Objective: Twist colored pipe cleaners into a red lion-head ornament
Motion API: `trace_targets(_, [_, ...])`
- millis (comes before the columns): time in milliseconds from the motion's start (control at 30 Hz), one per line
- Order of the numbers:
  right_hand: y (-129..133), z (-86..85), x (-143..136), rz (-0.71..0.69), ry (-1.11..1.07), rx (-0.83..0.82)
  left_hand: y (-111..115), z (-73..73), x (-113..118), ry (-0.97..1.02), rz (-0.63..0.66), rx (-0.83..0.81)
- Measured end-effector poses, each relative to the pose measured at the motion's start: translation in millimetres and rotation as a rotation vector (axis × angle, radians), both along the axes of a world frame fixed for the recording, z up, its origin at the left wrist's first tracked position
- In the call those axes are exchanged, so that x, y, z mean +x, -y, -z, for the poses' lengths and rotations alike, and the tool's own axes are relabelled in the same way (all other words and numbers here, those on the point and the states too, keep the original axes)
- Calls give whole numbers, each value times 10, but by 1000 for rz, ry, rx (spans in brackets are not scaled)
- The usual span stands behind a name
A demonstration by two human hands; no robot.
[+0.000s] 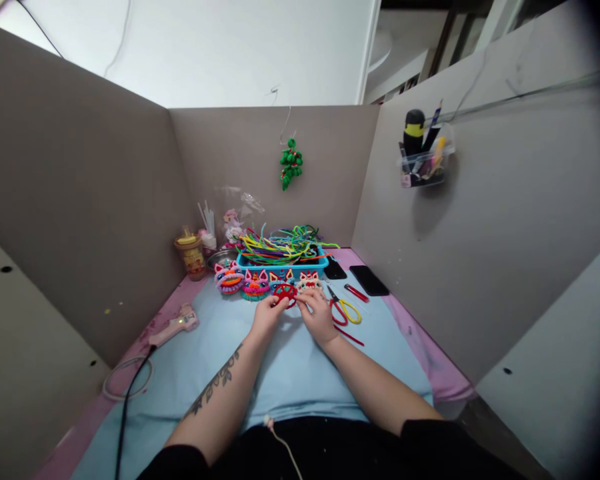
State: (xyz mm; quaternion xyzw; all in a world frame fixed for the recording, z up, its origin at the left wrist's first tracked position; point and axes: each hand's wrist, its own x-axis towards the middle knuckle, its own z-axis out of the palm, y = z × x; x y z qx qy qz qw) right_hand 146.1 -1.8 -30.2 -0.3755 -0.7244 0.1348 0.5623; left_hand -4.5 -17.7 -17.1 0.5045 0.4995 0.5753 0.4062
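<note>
While both hands pinch a small red pipe-cleaner disc (285, 292), left hand (266, 316) and right hand (319, 315) seem mid-shaping; steady finger hold needed next.

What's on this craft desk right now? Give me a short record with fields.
Setting: blue mat between grey partition walls
Left hand: grips a red pipe-cleaner piece
Right hand: pinches the same piece from the other side
Behind the hands: blue basket of coloured pipe cleaners, with a row of finished cat-eared figures in front
Right of the hands: scissors, two phones
Left: pink glue gun
</note>
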Motion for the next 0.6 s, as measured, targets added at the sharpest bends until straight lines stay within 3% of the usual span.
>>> trace_targets(600, [-1, 9, -5, -26, 143, 47, 29, -64, 2, 137, 91, -132])
